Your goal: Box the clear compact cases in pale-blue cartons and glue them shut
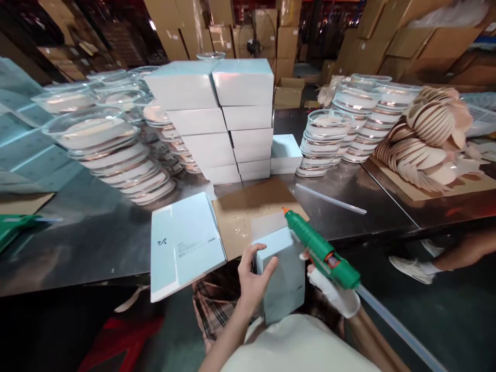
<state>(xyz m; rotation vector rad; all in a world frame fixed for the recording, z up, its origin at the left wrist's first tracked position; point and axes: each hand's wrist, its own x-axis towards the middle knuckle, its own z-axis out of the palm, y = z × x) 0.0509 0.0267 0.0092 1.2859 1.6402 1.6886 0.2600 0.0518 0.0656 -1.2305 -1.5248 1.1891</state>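
Note:
My left hand grips the near left edge of a light blue box, thumb on one side and fingers on the other. The box is tilted up at the table's front edge, close to my body. In my gloved right hand is a green glue gun with an orange nozzle, pointing up and left above the box. A long clear glue stick sticks out of its back end. Left of the box lies a flat light blue box with printed text. A brown cardboard sheet lies beneath, marked with glue.
White and blue boxes are stacked at the back middle. Piles of glass dishes stand left, and more glass dishes right. A loose glue stick and round wooden discs lie right. Another person's leg shows beyond.

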